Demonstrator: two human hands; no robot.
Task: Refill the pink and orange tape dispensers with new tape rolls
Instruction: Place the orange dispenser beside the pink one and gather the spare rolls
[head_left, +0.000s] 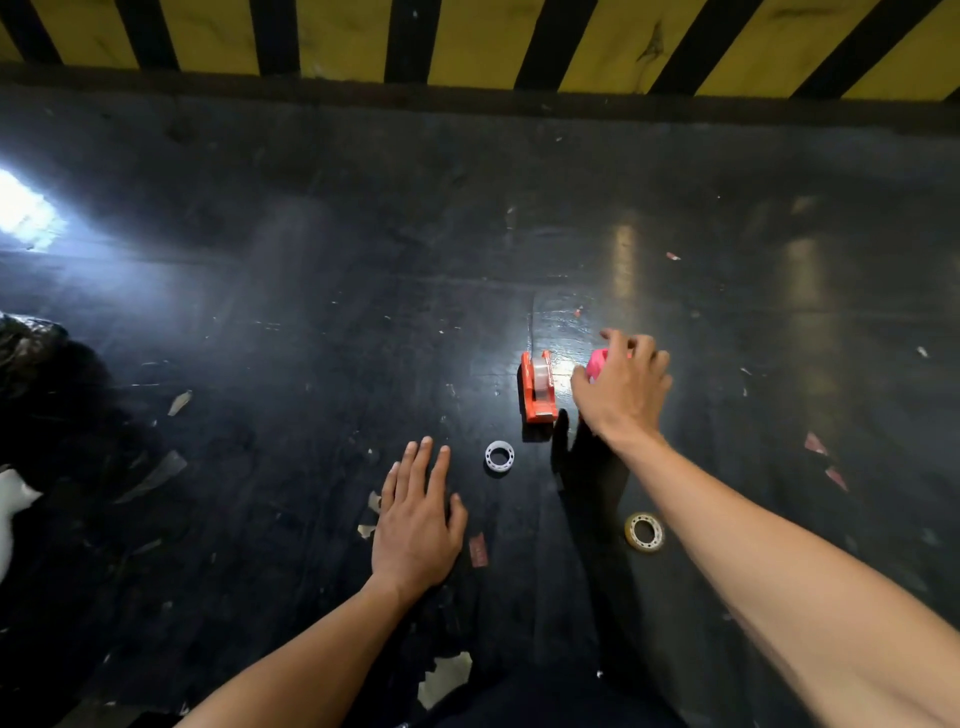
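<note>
An orange tape dispenser (538, 387) stands on the dark table with a clear roll inside it. Right beside it, my right hand (623, 384) covers the pink tape dispenser (597, 364), fingers curled over its top; only its left part shows. My left hand (418, 519) rests flat on the table, palm down, fingers apart, holding nothing. A white empty tape core (500, 456) lies just right of my left fingertips. A yellowish tape roll (644, 531) lies flat under my right forearm's left edge.
Torn paper and tape scraps (447, 675) litter the black table (311, 312). A yellow-and-black striped wall (467, 41) runs along the far edge. A dark bag (36, 358) and something white (13, 504) sit at the left edge.
</note>
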